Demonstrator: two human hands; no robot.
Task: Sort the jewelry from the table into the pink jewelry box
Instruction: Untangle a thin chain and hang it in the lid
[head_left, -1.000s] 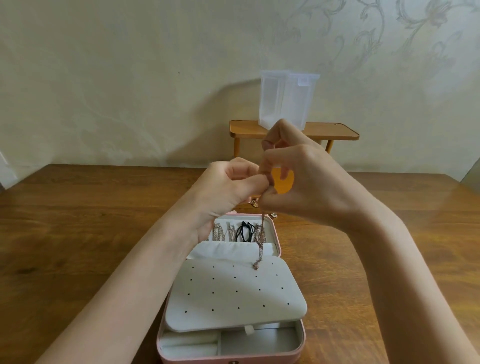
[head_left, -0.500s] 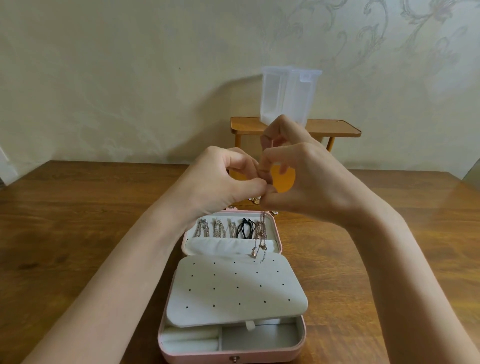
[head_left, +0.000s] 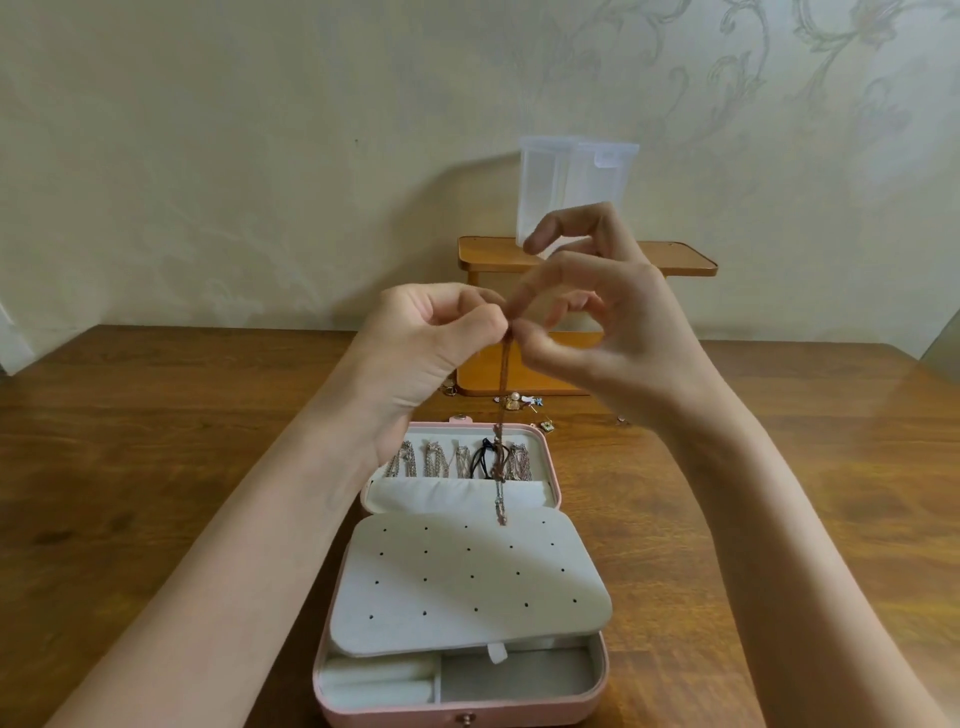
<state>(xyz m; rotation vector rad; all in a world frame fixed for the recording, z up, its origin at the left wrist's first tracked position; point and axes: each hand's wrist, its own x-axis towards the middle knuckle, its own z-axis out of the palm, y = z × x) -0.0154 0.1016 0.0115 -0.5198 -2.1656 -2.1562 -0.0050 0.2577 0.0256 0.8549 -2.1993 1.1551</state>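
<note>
Already several chains hang in the lid of the pink jewelry box (head_left: 555, 470), so sorting looks partly done; small pieces (head_left: 517, 401) remain scattered on the bench (head_left: 182, 441) beyond it (earrings or charms, too small to tell). Left hand (head_left: 431, 358) and right hand (head_left: 613, 332) pinch the top of a thin brownish chain (head_left: 503, 395), their fingers (head_left: 480, 317) closed on it. It dangles straight, blurred, over the box's perforated pad (head_left: 467, 582).
</note>
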